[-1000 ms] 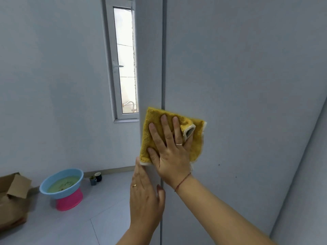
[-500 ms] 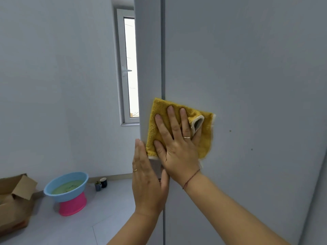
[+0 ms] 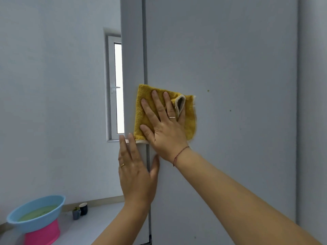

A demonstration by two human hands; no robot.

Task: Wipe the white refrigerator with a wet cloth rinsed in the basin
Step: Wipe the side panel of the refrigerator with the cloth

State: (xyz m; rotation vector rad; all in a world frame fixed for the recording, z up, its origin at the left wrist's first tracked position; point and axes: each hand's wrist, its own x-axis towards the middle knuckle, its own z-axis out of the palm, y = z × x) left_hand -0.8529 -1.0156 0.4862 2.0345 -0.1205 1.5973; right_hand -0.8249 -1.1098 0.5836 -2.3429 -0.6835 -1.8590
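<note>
Right hand (image 3: 166,128), grip flat and unclenched, presses the yellow cloth (image 3: 190,121) on the refrigerator (image 3: 238,156) at frame centre; left hand (image 3: 136,172) lies flat below. Held by pressure alone, cloth may slip; basin (image 3: 35,225) sits lower left.

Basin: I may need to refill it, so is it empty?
No, the blue basin on the pink stand holds greenish water.

the right hand (image 3: 166,128) is wearing a thin ring (image 3: 172,117) on one finger and a red thread bracelet (image 3: 178,154) around the wrist; the left hand (image 3: 136,174) is wearing a gold ring (image 3: 122,165); both forearms (image 3: 230,200) are showing bare.
</note>
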